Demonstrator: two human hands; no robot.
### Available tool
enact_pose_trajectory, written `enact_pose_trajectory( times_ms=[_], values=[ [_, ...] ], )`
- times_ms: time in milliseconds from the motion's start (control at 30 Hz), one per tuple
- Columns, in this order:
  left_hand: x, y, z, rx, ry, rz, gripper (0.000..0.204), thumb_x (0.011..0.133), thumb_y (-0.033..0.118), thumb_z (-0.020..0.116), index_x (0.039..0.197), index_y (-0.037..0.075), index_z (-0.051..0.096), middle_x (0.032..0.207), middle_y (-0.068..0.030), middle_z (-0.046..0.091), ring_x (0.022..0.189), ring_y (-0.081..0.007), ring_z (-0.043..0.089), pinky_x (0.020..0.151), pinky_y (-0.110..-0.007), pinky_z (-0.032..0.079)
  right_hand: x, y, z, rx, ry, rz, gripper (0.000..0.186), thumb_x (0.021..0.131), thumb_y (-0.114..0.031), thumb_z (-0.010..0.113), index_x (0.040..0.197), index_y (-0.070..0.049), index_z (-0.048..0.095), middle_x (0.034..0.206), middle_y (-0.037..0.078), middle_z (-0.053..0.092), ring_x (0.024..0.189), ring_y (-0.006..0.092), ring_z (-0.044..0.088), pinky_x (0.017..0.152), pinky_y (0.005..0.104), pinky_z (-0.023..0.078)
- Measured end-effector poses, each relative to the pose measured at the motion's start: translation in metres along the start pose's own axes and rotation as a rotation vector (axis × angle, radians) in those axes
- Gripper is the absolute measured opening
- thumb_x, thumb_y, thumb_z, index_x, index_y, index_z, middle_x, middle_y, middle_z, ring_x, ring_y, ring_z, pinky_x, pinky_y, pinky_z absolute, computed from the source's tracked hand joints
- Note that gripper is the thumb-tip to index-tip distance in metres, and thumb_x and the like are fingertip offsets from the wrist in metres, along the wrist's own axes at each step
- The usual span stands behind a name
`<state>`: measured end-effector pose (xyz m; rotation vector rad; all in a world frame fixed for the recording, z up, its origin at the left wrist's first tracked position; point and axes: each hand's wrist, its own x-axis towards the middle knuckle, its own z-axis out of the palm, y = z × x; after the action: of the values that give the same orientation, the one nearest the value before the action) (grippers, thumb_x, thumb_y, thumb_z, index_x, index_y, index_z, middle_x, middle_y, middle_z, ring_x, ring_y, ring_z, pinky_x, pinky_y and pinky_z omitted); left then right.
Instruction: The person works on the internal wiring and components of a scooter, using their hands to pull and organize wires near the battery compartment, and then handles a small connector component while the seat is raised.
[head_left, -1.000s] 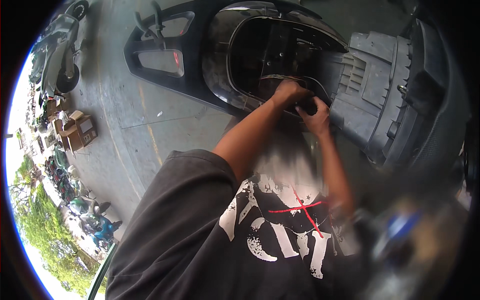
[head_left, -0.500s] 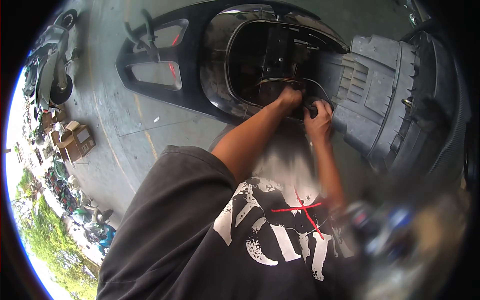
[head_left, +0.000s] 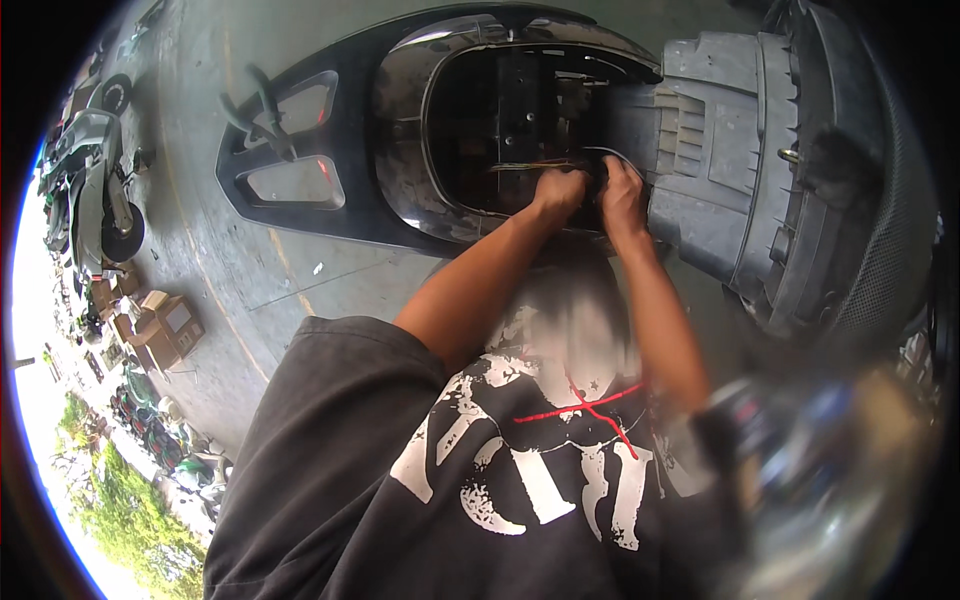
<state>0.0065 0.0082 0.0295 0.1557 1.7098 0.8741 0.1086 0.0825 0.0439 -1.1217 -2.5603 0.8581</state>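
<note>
A scooter body with black panels lies across the view, its seat bay opened up. At the near rim of the bay, my left hand is closed, fingers curled inward. Thin orange and yellow wires run right beside its knuckles; what it grips is hidden. Close by on the right, my right hand has its fingers bent together around something dark that I cannot make out. A thin dark cable arcs past its fingertips.
A grey plastic underside, ribbed and dusty, stands to the right of the bay. A black rear rack with two openings extends left. Cardboard boxes and a parked scooter stand on the grey floor farther left.
The scooter has shifted slightly left in the view. My right hand's fingers now point farther into the bay, and the dark round part seen by them is hidden. My left hand stays closed.
</note>
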Motion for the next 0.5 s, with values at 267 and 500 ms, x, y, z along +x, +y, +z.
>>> enact_pose_trajectory(
  times_ms=[267,500],
  values=[
    [-0.006,0.01,0.0,-0.028,0.067,-0.14,0.027,0.083,0.011,0.055,0.106,0.001,0.064,0.094,-0.0095,0.065,0.08,-0.02,0.061,0.067,-0.036,0.047,0.001,-0.007,0.007,0.149,-0.155,0.251,0.026,0.081,-0.001,0.052,0.106,0.001,0.058,0.096,0.028,0.063,0.096,0.0443,0.059,0.078,0.0497,0.048],
    [-0.01,0.013,0.0,-0.091,-0.057,-0.091,0.033,0.083,0.004,0.051,0.112,0.008,0.065,0.106,-0.0087,0.066,0.094,-0.0172,0.062,0.078,-0.032,0.048,-0.011,0.003,0.006,0.291,-0.1,0.273,0.039,0.073,-0.008,0.064,0.111,0.001,0.061,0.099,0.024,0.066,0.098,0.0382,0.063,0.084,0.043,0.051]
  ],
)
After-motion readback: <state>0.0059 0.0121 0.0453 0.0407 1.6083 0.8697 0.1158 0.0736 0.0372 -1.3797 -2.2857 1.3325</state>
